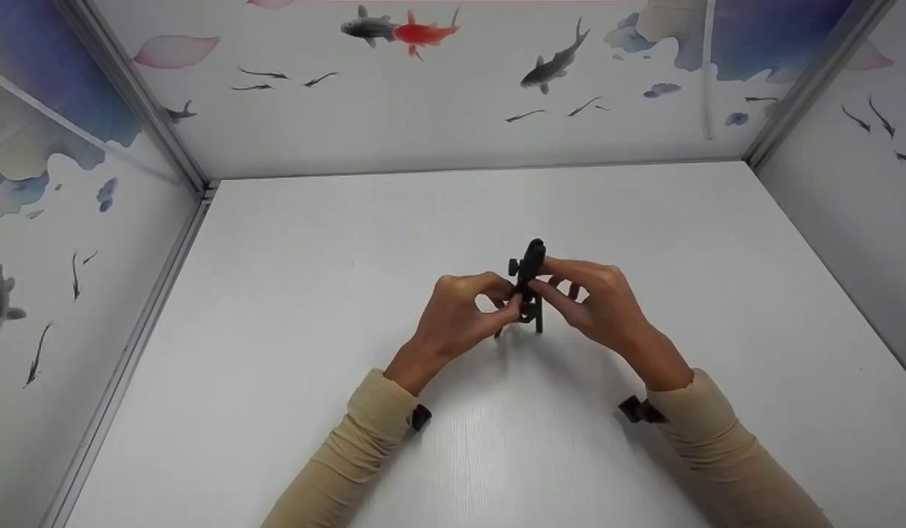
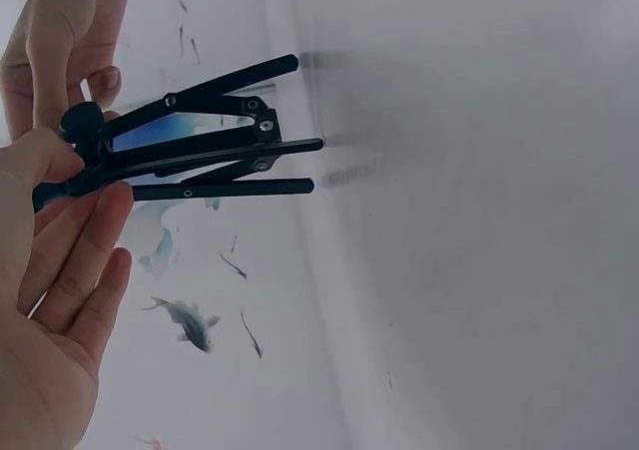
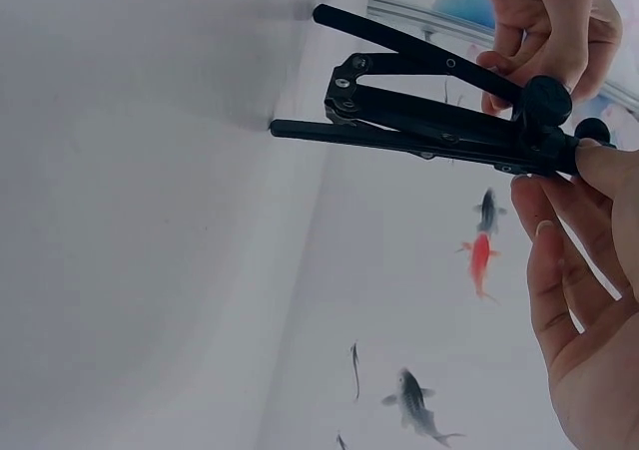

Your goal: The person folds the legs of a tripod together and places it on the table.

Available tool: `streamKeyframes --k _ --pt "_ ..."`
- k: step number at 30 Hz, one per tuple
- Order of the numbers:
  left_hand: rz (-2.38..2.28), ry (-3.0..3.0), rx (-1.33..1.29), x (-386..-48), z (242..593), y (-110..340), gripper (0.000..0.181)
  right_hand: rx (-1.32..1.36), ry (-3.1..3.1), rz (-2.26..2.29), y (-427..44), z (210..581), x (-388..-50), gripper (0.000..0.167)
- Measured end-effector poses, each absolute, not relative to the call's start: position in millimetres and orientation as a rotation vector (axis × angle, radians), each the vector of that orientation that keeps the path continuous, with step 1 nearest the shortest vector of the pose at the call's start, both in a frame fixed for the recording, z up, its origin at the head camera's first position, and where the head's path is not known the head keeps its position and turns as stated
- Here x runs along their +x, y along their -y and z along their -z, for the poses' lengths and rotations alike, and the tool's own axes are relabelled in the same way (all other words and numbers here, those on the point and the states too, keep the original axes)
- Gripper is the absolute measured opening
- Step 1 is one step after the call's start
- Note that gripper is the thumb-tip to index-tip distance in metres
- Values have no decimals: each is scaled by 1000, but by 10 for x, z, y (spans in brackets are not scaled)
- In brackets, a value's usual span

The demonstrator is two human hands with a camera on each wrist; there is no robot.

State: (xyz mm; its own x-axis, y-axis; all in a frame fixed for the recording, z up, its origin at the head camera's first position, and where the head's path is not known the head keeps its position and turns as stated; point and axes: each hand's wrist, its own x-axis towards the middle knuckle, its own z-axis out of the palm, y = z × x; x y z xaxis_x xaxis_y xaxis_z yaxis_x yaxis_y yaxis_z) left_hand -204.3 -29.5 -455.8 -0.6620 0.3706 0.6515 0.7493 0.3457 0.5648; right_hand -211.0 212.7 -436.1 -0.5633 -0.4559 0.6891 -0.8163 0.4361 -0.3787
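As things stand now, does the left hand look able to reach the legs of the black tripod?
Probably yes: the left hand holds the upper part of the black tripod, and the legs extend out past that grip, with nothing visible blocking the way.

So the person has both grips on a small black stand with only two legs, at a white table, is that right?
Not quite: the black stand has three legs, not two; the left wrist view shows all three. The rest is right: the left grip and the right grip are both on it, at the white table.
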Motion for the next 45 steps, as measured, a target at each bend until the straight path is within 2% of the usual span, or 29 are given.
streamKeyframes --k 20,31,36,45 --pt "1306 2210 -1006 -2082 4554 320 4 1046 2236 -931 -2132 4371 -2116 38" --pt "1347 2399 -1095 -2146 4454 463 11 962 2340 -835 -2139 4403 -2079 38" --pt "1346 2578 -1185 -2173 4490 530 12 926 2526 -742 -2192 4406 -2059 47" --pt "1289 2633 -1254 -2207 4565 525 17 977 2873 -560 -2151 4516 -2081 20"
